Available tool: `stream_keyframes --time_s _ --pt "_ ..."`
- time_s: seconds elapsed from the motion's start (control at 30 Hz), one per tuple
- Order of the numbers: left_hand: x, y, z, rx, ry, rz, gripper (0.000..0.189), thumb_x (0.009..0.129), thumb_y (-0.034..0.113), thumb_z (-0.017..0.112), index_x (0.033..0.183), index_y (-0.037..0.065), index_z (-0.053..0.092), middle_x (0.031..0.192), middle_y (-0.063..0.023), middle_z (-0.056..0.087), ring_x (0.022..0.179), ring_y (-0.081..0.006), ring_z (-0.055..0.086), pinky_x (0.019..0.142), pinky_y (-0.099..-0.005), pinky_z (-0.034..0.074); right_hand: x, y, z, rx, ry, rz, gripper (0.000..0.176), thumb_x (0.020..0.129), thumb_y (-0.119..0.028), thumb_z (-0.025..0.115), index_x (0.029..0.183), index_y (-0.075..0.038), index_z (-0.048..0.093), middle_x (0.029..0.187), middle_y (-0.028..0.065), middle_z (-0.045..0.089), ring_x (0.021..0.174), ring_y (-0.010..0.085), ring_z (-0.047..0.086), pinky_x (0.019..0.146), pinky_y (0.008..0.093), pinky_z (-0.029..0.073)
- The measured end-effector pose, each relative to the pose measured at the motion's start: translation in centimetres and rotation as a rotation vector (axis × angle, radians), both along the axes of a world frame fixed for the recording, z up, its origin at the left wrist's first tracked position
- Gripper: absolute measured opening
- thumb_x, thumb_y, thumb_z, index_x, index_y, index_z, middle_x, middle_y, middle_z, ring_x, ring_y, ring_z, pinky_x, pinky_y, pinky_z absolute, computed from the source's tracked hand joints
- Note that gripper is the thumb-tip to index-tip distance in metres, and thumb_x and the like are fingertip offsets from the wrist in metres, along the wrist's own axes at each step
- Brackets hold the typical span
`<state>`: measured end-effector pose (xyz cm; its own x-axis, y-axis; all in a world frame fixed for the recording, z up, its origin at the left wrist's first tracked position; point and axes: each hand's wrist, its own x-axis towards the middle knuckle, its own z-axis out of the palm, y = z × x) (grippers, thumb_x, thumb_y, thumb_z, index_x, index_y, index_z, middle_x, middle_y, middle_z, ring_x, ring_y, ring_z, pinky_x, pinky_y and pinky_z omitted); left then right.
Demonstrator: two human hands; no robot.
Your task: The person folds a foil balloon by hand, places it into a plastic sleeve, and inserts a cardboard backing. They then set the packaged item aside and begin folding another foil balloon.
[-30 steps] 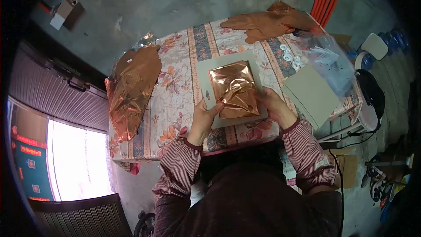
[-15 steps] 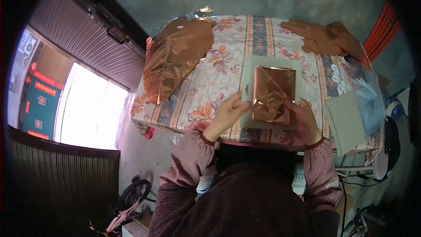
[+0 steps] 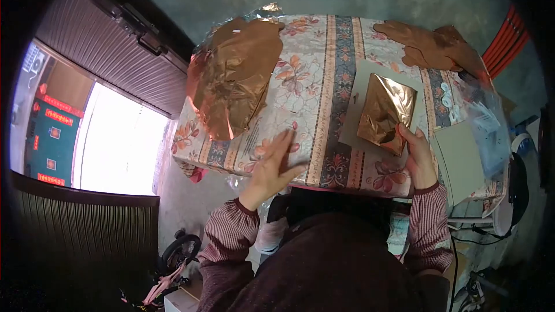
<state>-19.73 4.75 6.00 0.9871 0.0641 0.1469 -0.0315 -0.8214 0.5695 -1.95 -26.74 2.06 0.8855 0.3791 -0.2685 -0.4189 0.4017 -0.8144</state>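
My right hand (image 3: 421,159) pinches the lower right corner of a shiny copper-coloured foil packet (image 3: 386,112). Beneath the packet lies a pale greenish board (image 3: 362,84), tilted on the flowered tablecloth (image 3: 298,104). My left hand (image 3: 270,174) is over the cloth near the front edge, its fingers spread and nothing in them. Beyond it, at the left, lies a large crumpled copper-coloured sheet (image 3: 236,81) with clear plastic around its far edge.
Brown sheets (image 3: 430,46) lie at the far right. White ties (image 3: 447,97), a clear plastic bag (image 3: 488,133) and pale boards (image 3: 461,162) are on the right side. Orange pipes (image 3: 507,43) stand beyond. A pink bicycle (image 3: 167,280) is low at the left.
My left hand has let go of the board and moved left. The foil packet and board have shifted right and turned clockwise, with my right hand still at the packet.
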Motion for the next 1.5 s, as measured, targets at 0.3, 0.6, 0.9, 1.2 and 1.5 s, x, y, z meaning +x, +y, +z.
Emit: stream_keyframes --time_s 0.3,0.6,0.9,1.2,1.5 --pt "-2.4 2.8 -1.4 0.154 -0.014 0.055 0.044 0.079 0.019 0.069 0.117 -0.001 0.059 0.122 -0.0187 0.057 0.118 -0.0344 0.051 0.099 -0.0412 0.042 -0.7 -3.2 -1.1 -0.101 0.007 -0.150 0.028 0.087 -0.009 0.064 0.112 -0.002 0.054 0.100 0.0069 0.063 0.089 0.0166 0.063 0.082 0.0297 0.052" --pt "-0.7 -4.2 -0.3 -0.066 0.023 -0.239 0.064 0.077 0.027 0.072 0.131 0.003 0.049 0.135 -0.0168 0.047 0.127 -0.0326 0.043 0.103 -0.0397 0.037 -2.4 -4.3 0.6 -0.023 0.015 -0.095 0.026 0.088 -0.010 0.063 0.111 -0.001 0.058 0.101 0.0046 0.064 0.089 0.0142 0.063 0.083 0.0288 0.050" --pt "2.8 -4.2 1.3 0.100 0.081 -0.346 0.063 0.071 0.029 0.075 0.126 0.005 0.054 0.136 -0.0143 0.047 0.127 -0.0327 0.043 0.100 -0.0392 0.040 -5.2 -8.3 1.7 -0.095 -0.007 -0.105 0.021 0.088 -0.010 0.063 0.108 -0.004 0.061 0.095 0.0019 0.065 0.083 0.0100 0.061 0.077 0.0256 0.050" --pt "-1.0 -2.1 -0.7 0.308 -0.140 -0.391 0.043 0.077 0.015 0.067 0.119 0.008 0.060 0.129 -0.0080 0.053 0.123 -0.0275 0.047 0.100 -0.0406 0.038 -10.1 -9.9 2.1 -0.267 0.131 0.082 0.022 0.085 -0.011 0.065 0.105 -0.004 0.063 0.085 -0.0003 0.065 0.078 0.0085 0.060 0.074 0.0234 0.047" --pt "0.1 -4.6 -3.4 0.146 -0.348 -0.436 0.030 0.071 -0.003 0.063 0.101 0.000 0.063 0.104 -0.0126 0.062 0.099 -0.0302 0.059 0.083 -0.0391 0.048 -11.6 -9.0 4.4 -0.419 0.152 0.203 0.023 0.080 -0.016 0.072 0.096 -0.002 0.065 0.087 0.0011 0.064 0.080 0.0093 0.060 0.076 0.0229 0.045"
